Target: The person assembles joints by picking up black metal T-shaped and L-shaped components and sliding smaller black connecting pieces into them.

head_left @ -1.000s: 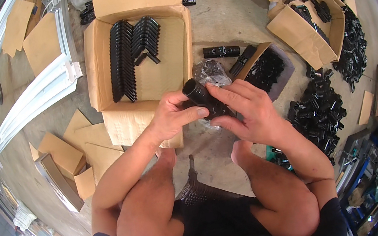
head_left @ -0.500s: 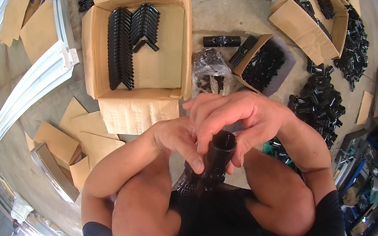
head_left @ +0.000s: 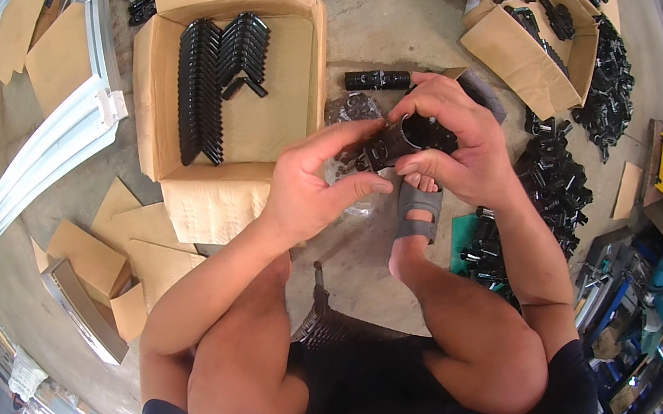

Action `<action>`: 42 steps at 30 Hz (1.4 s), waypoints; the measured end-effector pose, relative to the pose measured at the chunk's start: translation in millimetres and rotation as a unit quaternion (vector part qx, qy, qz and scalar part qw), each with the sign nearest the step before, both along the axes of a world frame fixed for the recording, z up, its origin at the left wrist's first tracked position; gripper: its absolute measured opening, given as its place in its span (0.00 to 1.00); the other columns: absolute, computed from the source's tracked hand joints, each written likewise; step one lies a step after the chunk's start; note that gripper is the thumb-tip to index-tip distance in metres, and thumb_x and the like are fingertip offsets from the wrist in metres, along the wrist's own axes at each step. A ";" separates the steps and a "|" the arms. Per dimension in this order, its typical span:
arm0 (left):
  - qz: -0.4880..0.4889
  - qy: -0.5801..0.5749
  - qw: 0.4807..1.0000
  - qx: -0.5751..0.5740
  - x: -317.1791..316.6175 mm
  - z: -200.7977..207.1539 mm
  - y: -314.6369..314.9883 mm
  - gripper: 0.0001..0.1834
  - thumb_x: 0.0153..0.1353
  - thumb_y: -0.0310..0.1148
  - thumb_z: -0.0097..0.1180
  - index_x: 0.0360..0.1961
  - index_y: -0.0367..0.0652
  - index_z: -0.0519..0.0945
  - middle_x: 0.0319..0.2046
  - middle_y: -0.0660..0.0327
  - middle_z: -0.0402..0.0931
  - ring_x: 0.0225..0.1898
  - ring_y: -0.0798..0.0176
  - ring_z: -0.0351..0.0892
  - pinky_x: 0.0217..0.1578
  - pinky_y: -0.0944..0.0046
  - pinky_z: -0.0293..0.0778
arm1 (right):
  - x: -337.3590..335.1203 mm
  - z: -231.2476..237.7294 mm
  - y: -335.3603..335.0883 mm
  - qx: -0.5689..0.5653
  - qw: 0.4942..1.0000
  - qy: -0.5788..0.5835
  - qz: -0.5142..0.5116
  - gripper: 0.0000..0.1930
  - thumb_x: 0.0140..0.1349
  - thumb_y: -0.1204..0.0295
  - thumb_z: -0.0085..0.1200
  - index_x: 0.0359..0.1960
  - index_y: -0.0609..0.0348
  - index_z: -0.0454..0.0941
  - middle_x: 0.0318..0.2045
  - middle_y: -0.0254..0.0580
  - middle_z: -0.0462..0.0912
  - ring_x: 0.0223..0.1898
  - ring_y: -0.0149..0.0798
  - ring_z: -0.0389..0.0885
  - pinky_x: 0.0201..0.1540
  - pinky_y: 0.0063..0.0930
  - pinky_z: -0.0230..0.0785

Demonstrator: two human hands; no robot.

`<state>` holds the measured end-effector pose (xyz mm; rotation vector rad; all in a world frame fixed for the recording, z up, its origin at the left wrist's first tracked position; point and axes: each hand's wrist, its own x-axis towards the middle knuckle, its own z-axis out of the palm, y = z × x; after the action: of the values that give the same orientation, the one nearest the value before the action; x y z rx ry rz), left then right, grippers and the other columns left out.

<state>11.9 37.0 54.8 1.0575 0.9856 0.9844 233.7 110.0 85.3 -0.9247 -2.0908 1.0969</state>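
Observation:
A short black tube fitting is held up in front of me, its round open end toward my right hand. My right hand grips it, with the thumb below and the fingers curled over the top. On the other side, my left hand has its thumb and forefinger spread around the fitting's left end. The left forefinger's tip is at the fitting's upper edge, while the thumb stands a little apart below. Ahead, an open cardboard box contains black fittings stacked in neat slanted rows.
Behind my hands are a plastic bag of small black parts and a loose black tube. Another cardboard box and a heap of black fittings lie to the right. Cardboard pieces and white curved panels are at left.
Both hands have moved up and away from my lap with the fitting. The fitting has tipped from upright toward lying sideways, and the left hand's fingers have spread.

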 end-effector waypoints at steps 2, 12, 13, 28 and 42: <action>0.012 0.086 0.995 0.048 2.4 2.5 2.3 0.24 0.58 0.25 0.70 0.56 0.32 0.81 0.50 0.49 0.84 0.50 0.62 0.83 0.52 0.64 0.77 | -0.4 -6.6 -3.4 0.009 1.000 0.001 -0.010 0.25 0.48 0.61 0.75 0.46 0.60 0.81 0.41 0.39 0.84 0.46 0.46 0.81 0.67 0.53 0.63; 0.000 0.151 0.984 0.090 -4.8 7.0 -0.1 0.24 0.58 0.21 0.66 0.58 0.32 0.80 0.46 0.51 0.86 0.46 0.67 0.85 0.48 0.67 0.78 | -6.6 0.0 -8.4 -0.021 0.999 0.021 -0.025 0.25 0.47 0.68 0.76 0.47 0.61 0.83 0.40 0.44 0.83 0.43 0.46 0.79 0.48 0.36 0.73; 0.002 0.156 0.983 0.092 -4.5 8.1 0.0 0.24 0.58 0.21 0.66 0.58 0.32 0.80 0.46 0.50 0.86 0.46 0.66 0.85 0.47 0.67 0.78 | -5.7 -0.6 -8.1 -0.023 0.999 0.022 -0.021 0.25 0.47 0.68 0.76 0.47 0.61 0.83 0.40 0.44 0.83 0.43 0.46 0.79 0.48 0.35 0.73; -0.048 0.143 0.986 0.075 -9.0 7.4 9.4 0.26 0.56 0.20 0.69 0.58 0.32 0.79 0.47 0.54 0.85 0.47 0.65 0.85 0.50 0.65 0.79 | 3.9 -0.4 -4.6 -0.044 0.999 0.005 0.015 0.24 0.46 0.66 0.76 0.44 0.63 0.84 0.39 0.44 0.85 0.41 0.45 0.80 0.44 0.34 0.72; -0.015 -0.059 0.990 -0.126 -14.2 -17.5 2.9 0.23 0.65 0.23 0.63 0.61 0.32 0.76 0.44 0.62 0.83 0.44 0.73 0.78 0.45 0.71 0.76 | -29.1 -22.4 -17.6 -0.205 0.968 0.069 -0.126 0.19 0.53 0.67 0.73 0.41 0.68 0.84 0.30 0.39 0.81 0.33 0.29 0.77 0.37 0.26 0.72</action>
<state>-2.3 39.9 37.3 0.7930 0.9646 0.8631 204.6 92.4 62.9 -1.2310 -1.6079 1.4350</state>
